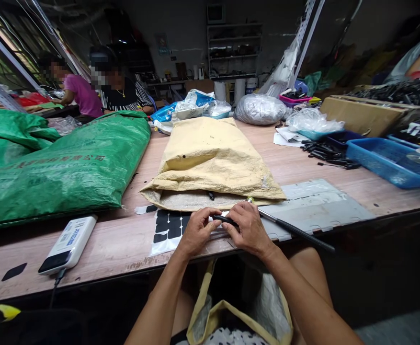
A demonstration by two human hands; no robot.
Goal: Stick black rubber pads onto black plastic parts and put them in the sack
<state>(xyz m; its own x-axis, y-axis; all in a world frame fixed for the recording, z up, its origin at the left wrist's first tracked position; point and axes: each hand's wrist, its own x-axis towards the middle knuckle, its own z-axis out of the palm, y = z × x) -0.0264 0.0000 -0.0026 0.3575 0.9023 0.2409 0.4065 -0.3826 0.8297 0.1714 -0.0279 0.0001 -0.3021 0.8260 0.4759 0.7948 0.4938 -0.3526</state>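
Both hands meet at the table's front edge, around a small black rod-shaped piece (225, 220). My left hand (199, 232) pinches its left end between thumb and fingers. The other end is in the closed fingers of my right hand (247, 226). Just beyond them lies a yellow woven sack (215, 153), its mouth towards me, with a small black part (211, 195) at the opening. Beside my left hand is a sheet of black stickers (168, 225). A metal rod with a long black grip (303, 234) lies by my right hand; its greenish tip is partly hidden behind the fingers.
A full green sack (73, 167) fills the left side, with a white power bank (68, 244) before it. To the right are a grey board (321, 203), black parts (328, 153) and a blue tray (392, 163). An open sack (238, 309) is below on my lap. Two people sit across.
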